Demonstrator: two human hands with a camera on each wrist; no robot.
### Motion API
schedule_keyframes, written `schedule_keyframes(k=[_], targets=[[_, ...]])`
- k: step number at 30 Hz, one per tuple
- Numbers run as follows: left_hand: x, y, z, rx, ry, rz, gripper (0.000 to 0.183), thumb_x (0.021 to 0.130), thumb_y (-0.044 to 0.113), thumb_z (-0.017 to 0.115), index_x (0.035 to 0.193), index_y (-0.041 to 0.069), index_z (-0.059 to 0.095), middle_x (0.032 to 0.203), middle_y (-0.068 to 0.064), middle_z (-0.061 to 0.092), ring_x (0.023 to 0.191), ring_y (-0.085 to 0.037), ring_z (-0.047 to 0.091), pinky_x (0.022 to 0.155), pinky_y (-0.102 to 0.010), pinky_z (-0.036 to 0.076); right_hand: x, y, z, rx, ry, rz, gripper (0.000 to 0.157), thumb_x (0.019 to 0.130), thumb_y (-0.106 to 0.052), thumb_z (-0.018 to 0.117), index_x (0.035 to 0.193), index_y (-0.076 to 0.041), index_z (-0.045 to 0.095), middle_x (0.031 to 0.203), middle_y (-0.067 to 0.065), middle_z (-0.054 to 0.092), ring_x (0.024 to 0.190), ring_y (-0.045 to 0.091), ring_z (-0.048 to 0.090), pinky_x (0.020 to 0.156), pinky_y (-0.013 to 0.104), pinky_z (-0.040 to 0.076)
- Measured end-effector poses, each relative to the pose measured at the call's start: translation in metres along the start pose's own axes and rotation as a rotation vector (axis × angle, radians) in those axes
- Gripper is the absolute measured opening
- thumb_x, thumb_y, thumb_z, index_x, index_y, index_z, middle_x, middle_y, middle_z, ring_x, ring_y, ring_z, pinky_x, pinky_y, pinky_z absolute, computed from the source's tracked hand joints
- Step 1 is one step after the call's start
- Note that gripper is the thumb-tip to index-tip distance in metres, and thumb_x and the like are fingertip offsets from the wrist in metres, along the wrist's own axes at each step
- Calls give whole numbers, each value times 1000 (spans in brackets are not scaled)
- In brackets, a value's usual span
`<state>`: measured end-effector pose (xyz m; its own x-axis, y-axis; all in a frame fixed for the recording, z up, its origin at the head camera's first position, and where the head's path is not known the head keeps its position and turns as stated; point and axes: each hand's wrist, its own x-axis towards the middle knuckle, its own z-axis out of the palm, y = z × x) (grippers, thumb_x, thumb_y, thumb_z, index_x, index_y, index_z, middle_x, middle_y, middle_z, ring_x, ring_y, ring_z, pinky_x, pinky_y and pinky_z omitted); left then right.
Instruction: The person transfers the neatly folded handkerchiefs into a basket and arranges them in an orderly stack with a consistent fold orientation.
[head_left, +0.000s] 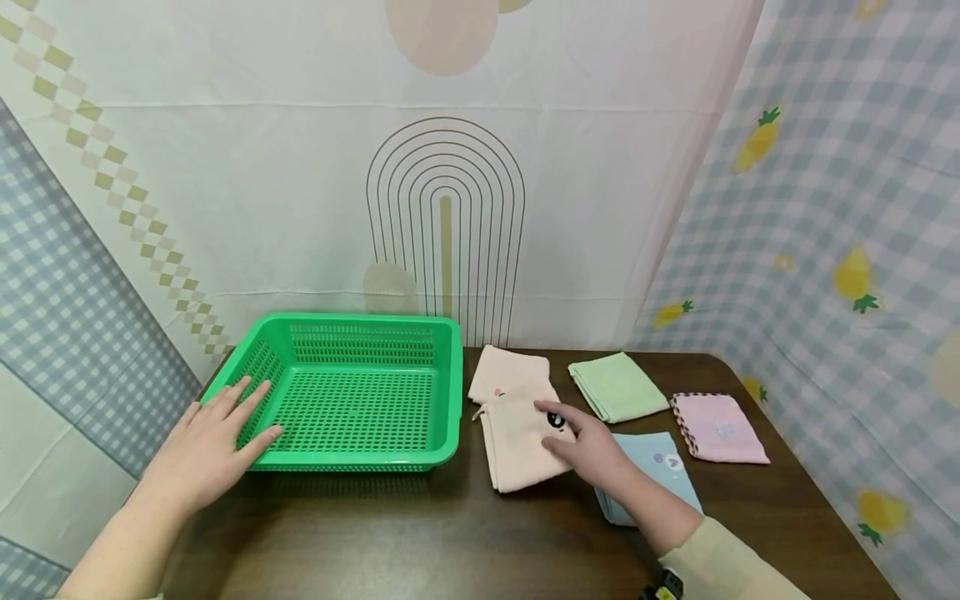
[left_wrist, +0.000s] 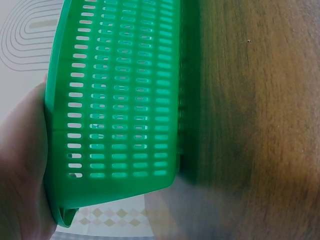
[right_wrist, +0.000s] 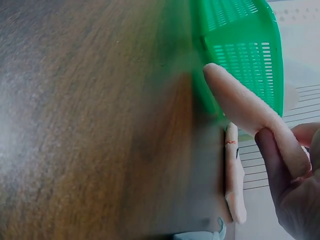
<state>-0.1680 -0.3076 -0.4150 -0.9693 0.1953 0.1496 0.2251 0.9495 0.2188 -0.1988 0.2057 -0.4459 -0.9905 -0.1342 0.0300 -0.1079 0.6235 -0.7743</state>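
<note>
A folded cream towel (head_left: 517, 446) with a dark embroidered face is pinched by my right hand (head_left: 596, 450). The right wrist view has this towel (right_wrist: 240, 102) raised off the table, thumb on one side and fingers on the other. Behind it a second folded cream towel (head_left: 513, 369) lies flat, partly covered from above. My left hand (head_left: 206, 446) rests on the left end of a green perforated basket (head_left: 352, 458), fingers spread over the rim. In the left wrist view the hand (left_wrist: 22, 150) touches the rim, its fingertips hidden.
To the right lie a folded green towel (head_left: 618, 387), a pink towel (head_left: 723, 429) with a checked edge and a blue towel (head_left: 660, 462), partly behind my right forearm. The dark wooden table (head_left: 420, 533) meets a patterned cloth backdrop (head_left: 300, 208) at the back.
</note>
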Motion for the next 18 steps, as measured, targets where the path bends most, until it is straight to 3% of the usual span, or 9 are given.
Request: schedule_keyframes(k=[11,18], targets=[[0,1,0,3,3,3,79,99,60,46,161,19,17,160,-23,22,142,-50,23,112,-71,9,-1,-4,-6,56,16,-20,52,91,-16,72,140,-27,59,142,1,56,115,24,50,79,34,46],[-1,2,-1,0,0,-1,79,99,58,47,161,20,17,160,-23,22,142,-49,23,111,-72,10,0,-7,-9,61,25,14,52,91,-19,73,140,-28,58,142,2,55,110,24,49,77,32,45]])
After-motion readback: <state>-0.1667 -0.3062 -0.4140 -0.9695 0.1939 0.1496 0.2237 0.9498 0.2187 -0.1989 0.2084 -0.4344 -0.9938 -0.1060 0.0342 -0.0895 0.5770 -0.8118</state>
